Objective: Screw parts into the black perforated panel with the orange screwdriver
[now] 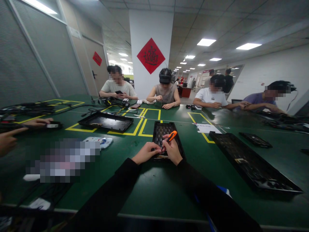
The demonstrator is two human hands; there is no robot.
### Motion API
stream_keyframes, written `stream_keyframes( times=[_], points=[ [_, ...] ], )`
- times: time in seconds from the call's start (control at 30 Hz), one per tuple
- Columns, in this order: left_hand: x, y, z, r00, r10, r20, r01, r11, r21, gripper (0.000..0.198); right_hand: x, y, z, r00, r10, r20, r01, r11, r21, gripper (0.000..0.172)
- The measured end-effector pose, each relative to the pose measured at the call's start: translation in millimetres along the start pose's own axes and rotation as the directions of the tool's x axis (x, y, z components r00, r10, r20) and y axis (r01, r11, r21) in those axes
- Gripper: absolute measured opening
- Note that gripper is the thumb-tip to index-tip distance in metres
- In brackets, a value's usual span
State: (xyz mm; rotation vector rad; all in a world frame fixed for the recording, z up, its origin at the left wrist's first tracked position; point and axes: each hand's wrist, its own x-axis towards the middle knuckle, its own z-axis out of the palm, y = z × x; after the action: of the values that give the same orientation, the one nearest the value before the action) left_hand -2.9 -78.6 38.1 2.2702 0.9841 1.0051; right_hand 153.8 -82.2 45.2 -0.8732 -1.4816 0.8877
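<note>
My right hand (172, 149) is closed around a screwdriver with an orange and black handle (172, 135), which leans up and to the right. Its tip is hidden by the fingers. My left hand (147, 152) is pinched close beside the right fingertips; anything between its fingers is too small to make out. Under both hands lies a black plastic keyboard-like casing (161, 131) with rows of openings, its long side pointing away from me. A pale strip shows near its closer end.
A black tray-like shell (120, 124) lies to the left, and a long black casing (243, 161) to the right. A small black panel (256, 140) and white paper (208, 128) are further back. Another person's hand (38, 122) reaches in at left. Several people sit across the green table (116, 190).
</note>
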Motion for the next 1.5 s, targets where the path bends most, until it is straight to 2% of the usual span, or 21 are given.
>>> stream_keyframes(
  times=[0.2, 0.43, 0.57, 0.8, 1.0, 1.13, 1.33, 1.5],
  points=[
    [-0.7, 0.8, 1.6, 1.000, -0.027, -0.012, 0.027, 1.000, -0.014, 0.023, 0.3, 0.0, 0.4, 1.000, 0.010, 0.017, -0.010, 1.000, -0.014, 0.021],
    [-1.9, 3.0, 5.1, 0.990, -0.106, -0.096, 0.104, 0.994, -0.029, 0.022, -1.6, -4.9, 1.4, 0.998, 0.029, 0.058, -0.028, 0.999, -0.025, 0.024],
    [-1.6, 3.7, 6.6, 0.986, -0.137, -0.101, 0.132, 0.990, -0.053, 0.022, -3.2, -8.5, 2.1, 0.998, 0.025, 0.055, -0.024, 0.999, -0.025, 0.023],
    [-1.0, 4.2, 2.8, 0.995, -0.082, -0.061, 0.080, 0.996, -0.034, 0.022, -2.8, -2.5, 2.3, 0.999, 0.010, 0.036, -0.006, 0.995, -0.102, 0.012],
    [-1.9, 4.9, -0.7, 0.999, -0.034, -0.005, 0.033, 0.997, -0.073, 0.021, -2.9, -3.8, 0.7, 0.999, -0.041, 0.007, 0.042, 0.977, -0.209, 0.015],
    [-2.5, 4.1, 2.3, 0.997, -0.076, -0.034, 0.073, 0.995, -0.071, 0.021, -3.0, -9.6, -0.6, 0.992, -0.115, -0.059, 0.092, 0.950, -0.298, 0.019],
    [-1.6, 3.1, 5.8, 0.992, -0.112, -0.048, 0.108, 0.991, -0.080, 0.021, -0.5, -10.8, 1.3, 0.990, -0.102, -0.095, 0.085, 0.982, -0.167, 0.019],
    [-1.5, 2.6, 5.8, 0.990, -0.126, -0.061, 0.121, 0.989, -0.081, 0.024, -0.6, -10.3, 3.6, 1.000, -0.014, -0.010, 0.014, 0.999, 0.029, 0.026]
  ],
)
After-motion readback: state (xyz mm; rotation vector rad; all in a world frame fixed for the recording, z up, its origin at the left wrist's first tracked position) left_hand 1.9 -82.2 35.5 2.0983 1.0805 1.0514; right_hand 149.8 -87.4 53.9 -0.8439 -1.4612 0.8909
